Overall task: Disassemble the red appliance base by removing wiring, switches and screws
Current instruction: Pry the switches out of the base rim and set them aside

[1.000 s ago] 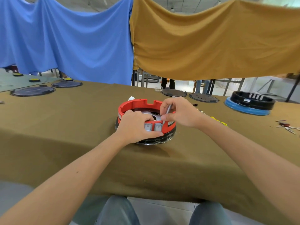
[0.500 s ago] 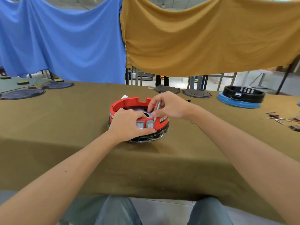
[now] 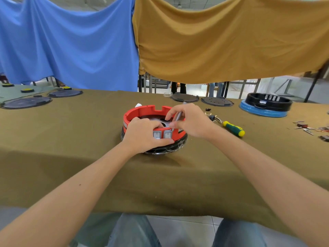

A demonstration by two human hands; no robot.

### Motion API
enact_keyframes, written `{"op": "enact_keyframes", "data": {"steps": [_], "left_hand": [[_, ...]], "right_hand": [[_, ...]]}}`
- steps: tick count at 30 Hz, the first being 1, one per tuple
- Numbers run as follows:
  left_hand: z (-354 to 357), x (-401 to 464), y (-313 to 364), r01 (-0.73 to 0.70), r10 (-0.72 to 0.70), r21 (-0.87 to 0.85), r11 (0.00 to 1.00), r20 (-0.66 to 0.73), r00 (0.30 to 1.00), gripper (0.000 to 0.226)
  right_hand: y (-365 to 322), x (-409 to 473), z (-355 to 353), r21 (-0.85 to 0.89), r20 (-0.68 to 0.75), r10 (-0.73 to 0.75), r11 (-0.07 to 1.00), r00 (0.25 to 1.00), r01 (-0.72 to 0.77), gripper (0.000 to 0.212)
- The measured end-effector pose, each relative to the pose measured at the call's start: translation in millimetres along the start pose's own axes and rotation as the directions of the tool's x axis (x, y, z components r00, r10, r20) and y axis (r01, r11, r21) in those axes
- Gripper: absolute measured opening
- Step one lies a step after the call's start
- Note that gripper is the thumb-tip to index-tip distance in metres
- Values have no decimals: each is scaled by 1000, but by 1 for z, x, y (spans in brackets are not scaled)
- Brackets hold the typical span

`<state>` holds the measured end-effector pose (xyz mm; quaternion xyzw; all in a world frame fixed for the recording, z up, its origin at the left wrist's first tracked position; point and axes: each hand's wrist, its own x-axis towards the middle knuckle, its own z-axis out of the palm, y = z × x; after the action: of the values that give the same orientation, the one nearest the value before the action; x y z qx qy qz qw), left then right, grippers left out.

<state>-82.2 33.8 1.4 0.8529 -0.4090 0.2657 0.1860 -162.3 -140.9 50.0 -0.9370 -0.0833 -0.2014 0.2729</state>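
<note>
Two hands are on the red base (image 3: pixel 142 113), which sits near the middle of the olive-covered table (image 3: pixel 71 139), close to the front edge, on a black lower ring wrapped in what looks like clear film. The left hand (image 3: pixel 142 134) grips the near wall of the base — fingers curled over the top rim, thumb stretched along the bottom under the two grey switches (image 3: pixel 162 134), which sit side by side in that wall facing the camera. The right hand (image 3: pixel 191 122) pinches a thin grey tool (image 3: pixel 178 116) between thumb and fingers, held tilted with its lower end pointing down inside the base just behind the switches. Can't make out the tip; it's hidden behind the fingers and rim, so I'd guess tweezers or a small driver, but honestly can't tell.

Just right of the right wrist lies a screwdriver (image 3: pixel 233 128) with a green and yellow handle, and a little bundle of wires (image 3: pixel 211 117) sits beside its tip. Further right there's a black base on a blue ring (image 3: pixel 265 105) and a scatter of small parts (image 3: pixel 309 129) near the table's edge. Two dark discs (image 3: pixel 201 99) lie at the back — more of them on the far left (image 3: pixel 26 102). Blue (image 3: pixel 67 41) and mustard (image 3: pixel 222 38) cloths hang behind the table.
</note>
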Motion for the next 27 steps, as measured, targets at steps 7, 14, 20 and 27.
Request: {"op": "enact_keyframes", "data": {"steps": [7, 14, 20, 27], "left_hand": [[-2, -1, 0, -6, 6, -4, 1000, 23, 1000, 62], [-1, 0, 1, -11, 11, 2, 1000, 17, 1000, 56], [0, 0, 0, -24, 24, 2, 1000, -8, 1000, 52], [1, -1, -2, -14, 13, -27, 1000, -33, 999, 48]], "right_hand": [[-12, 15, -20, -30, 169, 13, 1000, 985, -8, 12], [-24, 5, 1, 0, 59, -129, 992, 990, 129, 19], [-26, 9, 4, -110, 179, -110, 985, 978, 131, 16], [-35, 30, -1, -174, 291, -30, 981, 956, 84, 12]]}}
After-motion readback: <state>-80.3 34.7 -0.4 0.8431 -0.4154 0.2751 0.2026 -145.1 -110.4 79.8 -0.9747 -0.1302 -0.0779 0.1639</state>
